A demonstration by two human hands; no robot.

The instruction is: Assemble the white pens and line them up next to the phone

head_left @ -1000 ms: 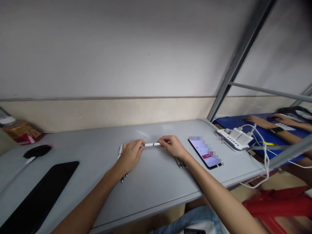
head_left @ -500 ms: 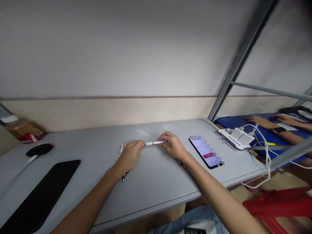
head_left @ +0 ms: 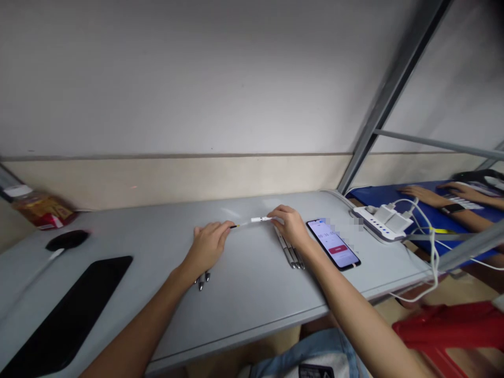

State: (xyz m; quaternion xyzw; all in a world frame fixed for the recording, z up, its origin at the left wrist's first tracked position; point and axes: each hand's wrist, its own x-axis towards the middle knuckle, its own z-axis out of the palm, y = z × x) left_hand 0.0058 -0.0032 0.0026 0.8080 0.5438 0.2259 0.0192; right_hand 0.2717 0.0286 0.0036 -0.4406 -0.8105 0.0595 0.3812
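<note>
My left hand (head_left: 210, 242) is closed, its fingertips pinching the dark end of a thin pen refill (head_left: 243, 224). The refill's clear tube runs rightward to a white pen barrel (head_left: 259, 219). At the barrel's right end, my right hand (head_left: 289, 223) pinches it between thumb and fingers. Both pieces are held just above the grey desk, nearly level. Below my right hand lie several grey pens (head_left: 290, 255) side by side, partly covered by it. Metal pen tips (head_left: 201, 283) stick out from under my left wrist.
A lit phone (head_left: 334, 245) lies right of my right hand, with a white power strip (head_left: 380, 223) and cables beyond. At left are a black mat (head_left: 71, 315), a black round object (head_left: 66, 240) and a labelled bottle (head_left: 37, 207). Another person's hands (head_left: 423, 195) rest on a blue surface.
My right hand has shifted up and to the right with the white barrel. A thin refill now shows between my hands, and more of the grey pens is uncovered.
</note>
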